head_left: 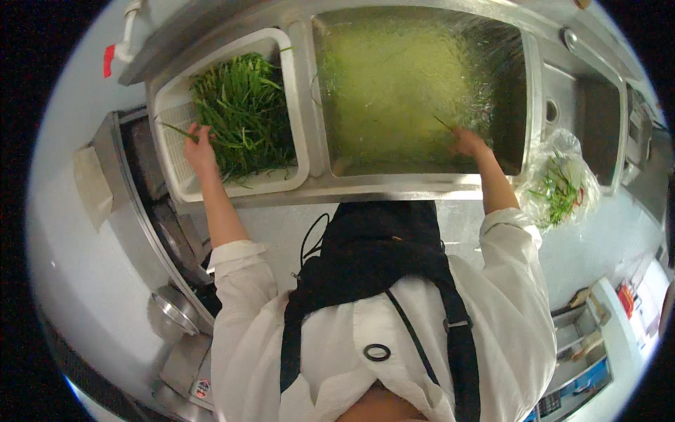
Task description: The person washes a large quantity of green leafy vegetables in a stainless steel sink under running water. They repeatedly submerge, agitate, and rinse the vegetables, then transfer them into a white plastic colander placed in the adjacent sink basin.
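Observation:
Long, narrow green vegetable leaves (242,116) lie heaped in a white plastic basket (304,151) on the left side of the sink. At the basket's left side, my left hand (200,148) is closed on a thin green stalk (176,130) that sticks out to its left. The middle sink basin (422,177) holds greenish, rippling water (394,84) with foam and bits of green. Low over the basin's right half, my right hand (467,143) pinches another thin green stalk (443,123). Part of its fingers is blurred against the water.
A clear plastic bag (587,186) with green scraps sits at the sink's right front edge. Beyond it is a smaller basin (594,105) with a drain. A metal bowl (174,309) stands at the lower left. Shelving (576,352) is at the lower right.

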